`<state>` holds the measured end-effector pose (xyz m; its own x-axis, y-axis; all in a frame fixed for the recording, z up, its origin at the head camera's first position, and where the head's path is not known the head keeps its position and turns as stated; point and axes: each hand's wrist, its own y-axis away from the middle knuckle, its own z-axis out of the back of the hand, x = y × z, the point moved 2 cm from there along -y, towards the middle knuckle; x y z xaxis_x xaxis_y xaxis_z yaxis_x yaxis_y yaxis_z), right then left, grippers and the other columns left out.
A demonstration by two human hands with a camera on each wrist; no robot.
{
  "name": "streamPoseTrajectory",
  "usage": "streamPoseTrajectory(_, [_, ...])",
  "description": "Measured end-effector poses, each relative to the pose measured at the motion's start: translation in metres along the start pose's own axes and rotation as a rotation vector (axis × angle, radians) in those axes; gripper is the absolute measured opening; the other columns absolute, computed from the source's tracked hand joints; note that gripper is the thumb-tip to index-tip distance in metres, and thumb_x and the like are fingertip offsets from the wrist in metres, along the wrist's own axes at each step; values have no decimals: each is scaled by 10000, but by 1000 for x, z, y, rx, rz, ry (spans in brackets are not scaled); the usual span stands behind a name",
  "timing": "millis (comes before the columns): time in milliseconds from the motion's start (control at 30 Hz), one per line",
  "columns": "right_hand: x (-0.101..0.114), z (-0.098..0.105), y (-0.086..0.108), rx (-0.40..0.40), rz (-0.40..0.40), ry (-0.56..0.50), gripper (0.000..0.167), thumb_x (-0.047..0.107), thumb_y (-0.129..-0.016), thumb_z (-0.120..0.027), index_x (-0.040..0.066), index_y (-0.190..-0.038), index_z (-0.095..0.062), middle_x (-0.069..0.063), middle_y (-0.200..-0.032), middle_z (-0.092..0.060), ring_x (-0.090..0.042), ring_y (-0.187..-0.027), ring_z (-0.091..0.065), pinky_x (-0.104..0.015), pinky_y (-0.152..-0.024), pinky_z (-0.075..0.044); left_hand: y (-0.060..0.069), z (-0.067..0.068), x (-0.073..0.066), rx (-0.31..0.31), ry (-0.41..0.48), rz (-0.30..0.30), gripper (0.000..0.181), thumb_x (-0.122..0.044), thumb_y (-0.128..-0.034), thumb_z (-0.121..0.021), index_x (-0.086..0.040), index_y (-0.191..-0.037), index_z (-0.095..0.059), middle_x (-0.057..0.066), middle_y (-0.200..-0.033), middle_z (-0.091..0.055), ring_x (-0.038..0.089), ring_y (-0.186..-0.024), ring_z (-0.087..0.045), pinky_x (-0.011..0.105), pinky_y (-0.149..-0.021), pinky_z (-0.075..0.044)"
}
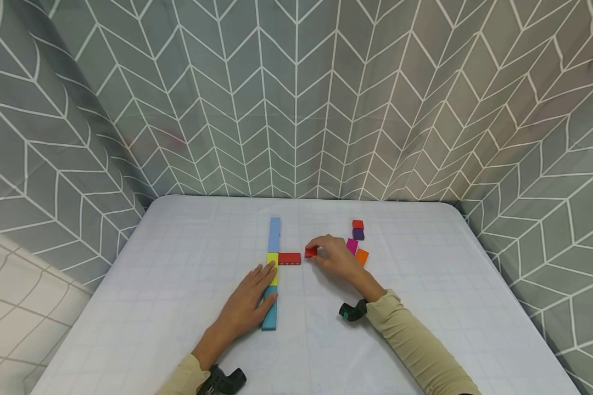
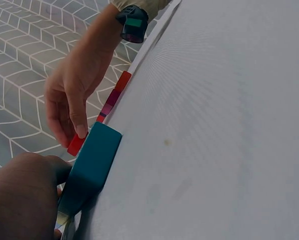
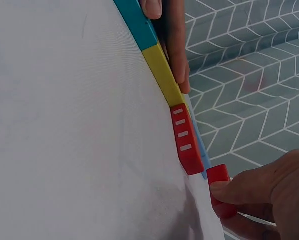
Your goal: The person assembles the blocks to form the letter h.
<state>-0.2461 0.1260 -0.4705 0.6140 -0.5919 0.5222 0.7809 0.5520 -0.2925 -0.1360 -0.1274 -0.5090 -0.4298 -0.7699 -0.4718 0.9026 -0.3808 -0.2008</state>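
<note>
A light blue block (image 1: 274,235), a yellow block (image 1: 273,257) and a teal block (image 1: 269,316) lie end to end in a straight row. From the row's middle a red block (image 1: 289,259) with small white marks sticks out to the right. My left hand (image 1: 244,299) rests along the row, fingertips on the yellow block and thumb at the teal one. Between thumb and fingers, my right hand (image 1: 337,258) pinches a small red block (image 3: 220,192), just right of the marked red block and apart from it. Its far side is hidden by the fingers.
Right of my right hand lie a red block (image 1: 358,224), a purple block (image 1: 358,235), a magenta block (image 1: 352,246) and an orange block (image 1: 361,257). The white-covered table (image 1: 202,230) meets a patterned curtain (image 1: 296,109) at its back edge.
</note>
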Motion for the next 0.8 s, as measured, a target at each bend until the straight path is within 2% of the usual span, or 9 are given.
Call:
streamPoseTrajectory(600, [5,-10,1,86,-13,27,294,29,-901,-800,49,-1191,-755,-71,-1151,-743,-264,-1080,-644,-442,-977,-544,0,-1,1,-35,-1,-31,625,-325,-1056,-611,-70,-1595,-422,56,-1659,-356,319,-1528,-286,478,-1226,-262])
streamPoseTrajectory(800, [2,-13,2,97,-29,21,302,29,-907,-794,52,-1206,-753,-73,-1166,-741,-270,-1104,-641,-451,-991,-540,0,0,0,-25,8,-25,626,-322,-1055,-611,-68,-1595,-421,58,-1662,-349,324,-1529,-281,472,-1230,-249])
